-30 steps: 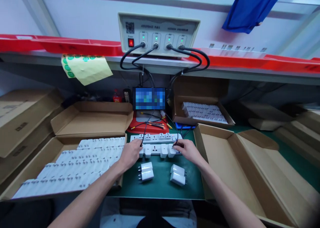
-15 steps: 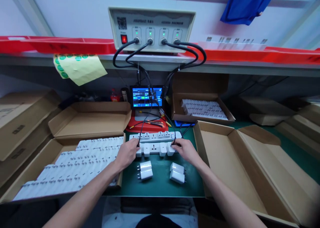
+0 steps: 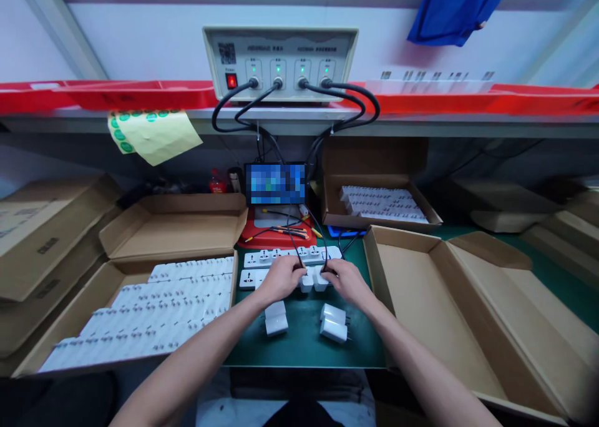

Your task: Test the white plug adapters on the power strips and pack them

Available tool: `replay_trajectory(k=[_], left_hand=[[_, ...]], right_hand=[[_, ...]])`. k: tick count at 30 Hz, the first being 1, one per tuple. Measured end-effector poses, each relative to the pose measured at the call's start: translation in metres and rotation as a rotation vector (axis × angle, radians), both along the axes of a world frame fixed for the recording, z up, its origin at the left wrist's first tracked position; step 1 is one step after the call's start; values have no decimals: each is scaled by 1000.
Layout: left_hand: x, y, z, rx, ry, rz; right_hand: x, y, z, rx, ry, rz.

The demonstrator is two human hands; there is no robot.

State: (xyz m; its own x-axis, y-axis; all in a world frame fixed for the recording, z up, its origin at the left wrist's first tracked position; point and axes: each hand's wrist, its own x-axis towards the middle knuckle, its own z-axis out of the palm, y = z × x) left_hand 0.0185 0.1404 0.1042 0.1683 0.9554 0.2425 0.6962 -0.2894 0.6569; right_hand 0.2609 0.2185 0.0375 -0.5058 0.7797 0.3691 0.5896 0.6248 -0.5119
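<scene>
Two white power strips lie one behind the other on the green mat; the front strip carries several plugged-in white chargers. My left hand pinches the end of a black cable at a charger right of the strip's middle, hiding the sockets behind it. Close by, my right hand has its fingers closed on another black cable at the neighbouring charger. Whether either connector is fully seated is hidden. Nearer to me lie two pairs of loose chargers, a left pair and a right pair.
At left stands an open carton with rows of white chargers. An open carton is at right, another with chargers behind. A tester box with several cables sits on the shelf, above a blurred screen.
My left hand has moved right, from the strip's left chargers to the one beside my right hand, a cable at its fingers. My right hand stays at its charger.
</scene>
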Motion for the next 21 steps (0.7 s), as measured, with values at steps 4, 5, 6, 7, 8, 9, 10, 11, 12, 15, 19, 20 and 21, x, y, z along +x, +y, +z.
replay_trajectory(k=[4, 5, 6, 7, 8, 9, 10, 11, 12, 15, 19, 20, 21], left_hand=[[10, 8, -1, -52, 98, 25], [11, 10, -1, -60, 131, 31], [11, 11, 0, -66, 165, 37], [11, 12, 1, -71, 199, 44], [11, 12, 2, -76, 233, 48], [11, 13, 2, -80, 267, 49], [11, 13, 2, -82, 302, 46], [11, 13, 2, -82, 338, 40], [12, 13, 1, -79, 374, 32], [17, 13, -4, -49, 475, -8], [24, 14, -11, -13, 539, -41], [24, 14, -11, -7, 544, -45], [21, 14, -10, 0, 546, -54]], right_hand=[[-1, 0, -1, 3, 3, 1], [-1, 0, -1, 3, 4, 0], [-1, 0, -1, 4, 4, 0], [-1, 0, -2, 3, 4, -1], [-1, -1, -2, 3, 5, -2], [-1, -1, -2, 1, 5, -1], [-1, -1, -2, 0, 6, -1], [-1, -2, -2, -3, 7, 0], [0, -2, -2, -5, 9, 1], [-1, -4, -2, -8, 1, -3], [2, -3, 5, 10, -86, -19], [5, -4, 9, 27, -128, -24], [8, -5, 13, 52, -170, -33]])
